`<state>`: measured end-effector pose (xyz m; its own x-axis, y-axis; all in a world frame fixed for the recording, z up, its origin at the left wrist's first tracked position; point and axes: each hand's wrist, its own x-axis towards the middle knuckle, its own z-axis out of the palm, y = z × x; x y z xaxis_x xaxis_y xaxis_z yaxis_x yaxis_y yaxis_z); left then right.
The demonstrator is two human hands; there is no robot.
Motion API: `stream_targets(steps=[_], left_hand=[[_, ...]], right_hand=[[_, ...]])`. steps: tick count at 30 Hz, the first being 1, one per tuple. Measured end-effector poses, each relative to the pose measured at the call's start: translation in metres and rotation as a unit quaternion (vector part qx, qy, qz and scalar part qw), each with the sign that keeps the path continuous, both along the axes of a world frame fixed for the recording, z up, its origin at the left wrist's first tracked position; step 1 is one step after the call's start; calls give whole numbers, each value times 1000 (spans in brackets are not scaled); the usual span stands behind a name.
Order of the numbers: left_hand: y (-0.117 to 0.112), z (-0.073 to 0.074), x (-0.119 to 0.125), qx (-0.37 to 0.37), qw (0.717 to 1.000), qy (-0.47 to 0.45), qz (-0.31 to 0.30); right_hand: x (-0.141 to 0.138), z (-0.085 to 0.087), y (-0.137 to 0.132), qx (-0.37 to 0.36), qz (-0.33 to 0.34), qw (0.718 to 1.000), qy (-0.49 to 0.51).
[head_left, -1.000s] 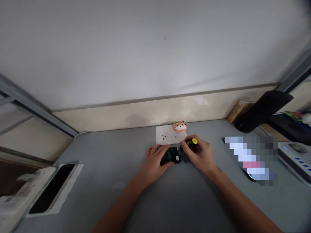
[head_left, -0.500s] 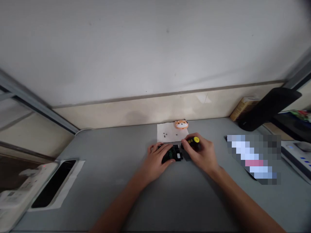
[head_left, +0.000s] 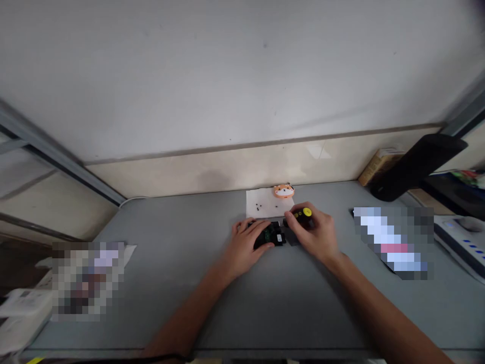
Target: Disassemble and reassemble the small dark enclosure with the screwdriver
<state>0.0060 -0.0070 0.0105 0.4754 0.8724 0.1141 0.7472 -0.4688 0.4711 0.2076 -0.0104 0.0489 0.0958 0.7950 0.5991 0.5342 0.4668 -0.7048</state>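
My left hand [head_left: 242,253] lies over a small black device with a green circuit board [head_left: 270,234], fingers across its top and thumb along its near edge. In my right hand [head_left: 320,235] is a screwdriver [head_left: 307,213] with a black handle and a yellow end cap. Its tip is too small and dark to make out, close to the device's right side. Behind the hands lies a sheet of white paper [head_left: 252,196] with several tiny black screws [head_left: 258,207] on it. An orange animal-face case [head_left: 284,190] rests at the paper's far right corner.
The grey table [head_left: 182,232] meets a wall [head_left: 182,177] at the back. To the right stand a black cylinder [head_left: 420,167], a box [head_left: 379,164], a blurred-out phone-like object [head_left: 394,242] and a power strip [head_left: 464,240]. Another blurred-out object [head_left: 91,278] is at left.
The view has shifted slightly. Both hands keep nearly the same places on the device and screwdriver. The black phone at left now appears blurred out.
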Motion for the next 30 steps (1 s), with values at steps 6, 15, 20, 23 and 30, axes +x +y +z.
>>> stream_targets(steps=[6, 15, 20, 23, 30], left_hand=[[1, 0, 1, 13, 1000, 3, -1], [-1, 3, 2, 29, 999, 10, -12], [-2, 5, 4, 16, 1000, 11, -2], [-3, 7, 7, 11, 1000, 19, 1], [-13, 27, -44, 95, 989, 43, 107]], right_hand=[[-2, -1, 1, -3, -2, 1000, 5], [-3, -3, 1, -18, -8, 1000, 18], [-3, -6, 3, -21, -4, 999, 34], [-4, -5, 2, -26, -8, 999, 36], [-4, -3, 1, -41, -15, 999, 30]])
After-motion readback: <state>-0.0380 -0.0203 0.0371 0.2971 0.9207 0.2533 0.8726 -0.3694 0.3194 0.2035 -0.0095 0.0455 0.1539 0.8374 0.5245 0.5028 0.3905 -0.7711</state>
